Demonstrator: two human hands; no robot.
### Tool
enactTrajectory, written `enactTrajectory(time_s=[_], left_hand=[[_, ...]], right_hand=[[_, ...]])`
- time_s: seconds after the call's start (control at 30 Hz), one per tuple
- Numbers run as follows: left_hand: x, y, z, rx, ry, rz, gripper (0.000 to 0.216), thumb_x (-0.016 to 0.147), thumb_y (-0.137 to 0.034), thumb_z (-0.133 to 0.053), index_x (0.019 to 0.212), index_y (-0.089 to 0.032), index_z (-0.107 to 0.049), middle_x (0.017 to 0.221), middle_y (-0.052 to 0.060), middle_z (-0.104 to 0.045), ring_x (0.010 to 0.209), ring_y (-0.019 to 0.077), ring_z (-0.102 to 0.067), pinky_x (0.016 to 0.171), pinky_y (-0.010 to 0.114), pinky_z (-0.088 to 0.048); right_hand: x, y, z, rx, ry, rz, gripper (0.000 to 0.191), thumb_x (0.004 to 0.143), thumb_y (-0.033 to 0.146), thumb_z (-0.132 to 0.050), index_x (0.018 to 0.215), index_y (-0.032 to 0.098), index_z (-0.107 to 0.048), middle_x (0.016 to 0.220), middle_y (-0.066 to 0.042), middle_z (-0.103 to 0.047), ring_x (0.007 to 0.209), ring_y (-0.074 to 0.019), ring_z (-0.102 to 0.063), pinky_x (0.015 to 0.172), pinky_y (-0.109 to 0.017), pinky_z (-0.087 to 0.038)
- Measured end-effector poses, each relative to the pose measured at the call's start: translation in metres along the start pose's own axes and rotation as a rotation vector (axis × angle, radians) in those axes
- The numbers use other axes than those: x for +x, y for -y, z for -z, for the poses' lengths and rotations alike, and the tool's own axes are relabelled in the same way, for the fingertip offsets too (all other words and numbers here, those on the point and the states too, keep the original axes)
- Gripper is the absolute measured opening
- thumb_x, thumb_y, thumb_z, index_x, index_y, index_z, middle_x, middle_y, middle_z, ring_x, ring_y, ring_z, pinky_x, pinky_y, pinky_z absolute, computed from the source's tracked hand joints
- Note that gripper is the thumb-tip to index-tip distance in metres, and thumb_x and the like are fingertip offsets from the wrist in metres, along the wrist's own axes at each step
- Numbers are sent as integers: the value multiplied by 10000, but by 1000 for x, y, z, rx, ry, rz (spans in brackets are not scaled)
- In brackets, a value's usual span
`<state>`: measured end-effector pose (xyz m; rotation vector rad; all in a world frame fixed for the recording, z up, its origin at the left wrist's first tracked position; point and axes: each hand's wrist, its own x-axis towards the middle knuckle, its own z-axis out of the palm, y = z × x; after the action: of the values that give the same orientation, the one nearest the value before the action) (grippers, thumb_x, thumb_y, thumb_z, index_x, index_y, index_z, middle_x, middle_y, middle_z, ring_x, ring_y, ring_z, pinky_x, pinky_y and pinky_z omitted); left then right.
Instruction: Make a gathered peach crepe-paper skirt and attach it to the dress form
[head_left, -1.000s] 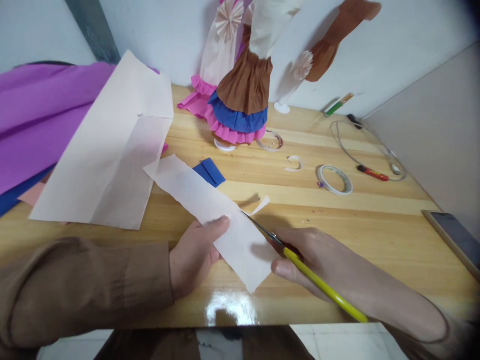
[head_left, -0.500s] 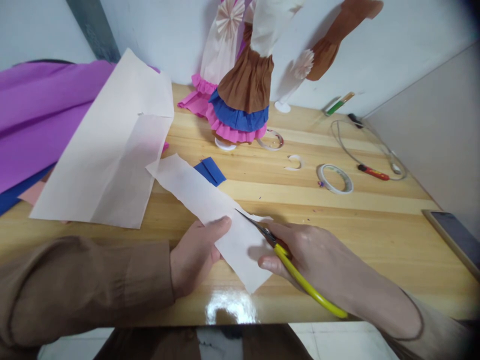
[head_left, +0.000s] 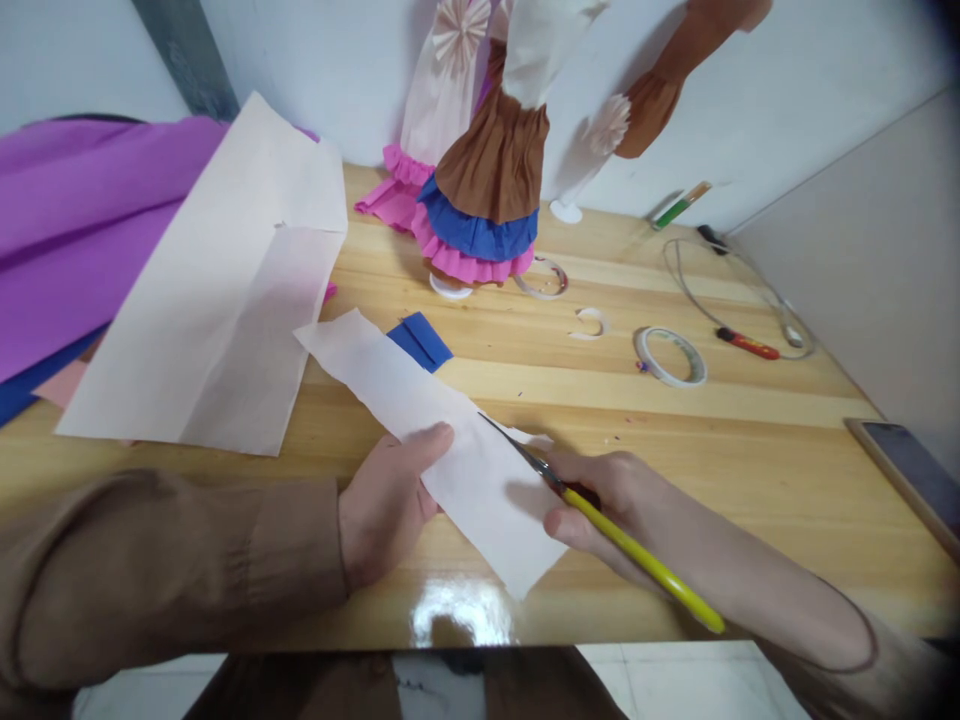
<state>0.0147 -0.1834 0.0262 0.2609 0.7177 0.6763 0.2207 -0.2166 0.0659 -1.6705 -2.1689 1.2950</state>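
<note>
A pale paper strip point(head_left: 472, 470) is held slantwise above the tabletop point(head_left: 750, 440), in front of the person. Its near long edge is pinched by the left hand point(head_left: 390, 505): the thumb is laid flat on the upper face at about mid-length, and the other fingers are tucked beneath, largely hidden by the paper. The strip extends beyond this grip both ways, its upper end to the far left and its lower corner toward the near edge of the tabletop.

Yellow-handled scissors point(head_left: 600, 519) are gripped by the right hand point(head_left: 637, 510). The fingers of that hand are closed about the handle, the thumb being set on the near side; the remaining fingertips are partly hidden. The blade tip is placed over the strip, just inside its far edge and near the left thumb. Whether the blades are parted cannot be told. A narrow paper sliver point(head_left: 536, 439) is seen along the far edge, beside the blades.

A folded blue paper piece point(head_left: 421, 342) is found just beyond the strip. A larger pale sheet point(head_left: 202, 300) is noted to the left, and a white tape roll point(head_left: 696, 368) to the right, well apart from the strip.
</note>
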Motion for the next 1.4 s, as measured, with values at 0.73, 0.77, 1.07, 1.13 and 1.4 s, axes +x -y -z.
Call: enactTrajectory(time_s=[0.73,0.77,1.07,1.13,1.4], left_hand=[[-1,4,5,18,6,11,268,818,-266,-620,1037,-115,-656,1005,138,-721,1048,302,-633,1037,489,-384],[-1,4,5,17,6,10,268,820,-263,-616,1040,-114,-655,1000,140,-721,1043,303,-634,1033,493,-386],[-1,1,1,66,53,22,341,877,-256,-514,1127,-50,-618,1156,204,-663,1100,333,-604,1023,503,-404],[0,-1,0,44,35,-2,356,887,-262,-499,1159,-56,-601,1188,200,-648,1145,337,-579,1038,499,-399],[1,-2,-4,13,-98,19,330,912,-212,-457,1179,-73,-591,1150,177,-667,1118,320,-596,1056,507,-376]], right_hand=[[9,15,0,-281,12,-169,540,837,719,-391,798,198,-528,734,-45,-598,604,-175,-530,555,-293,-341],[10,15,-1,-281,3,-163,550,833,727,-389,803,197,-537,734,-47,-599,606,-178,-534,557,-295,-346],[15,3,-8,-83,-78,-47,496,861,662,-440,714,191,-501,606,12,-516,489,-102,-444,477,-248,-320],[14,0,-9,-61,-92,-17,488,867,650,-443,715,189,-495,615,15,-506,489,-94,-429,475,-243,-318],[4,6,6,2,6,36,420,918,560,-390,835,175,-534,700,-18,-532,582,-130,-479,529,-264,-397]])
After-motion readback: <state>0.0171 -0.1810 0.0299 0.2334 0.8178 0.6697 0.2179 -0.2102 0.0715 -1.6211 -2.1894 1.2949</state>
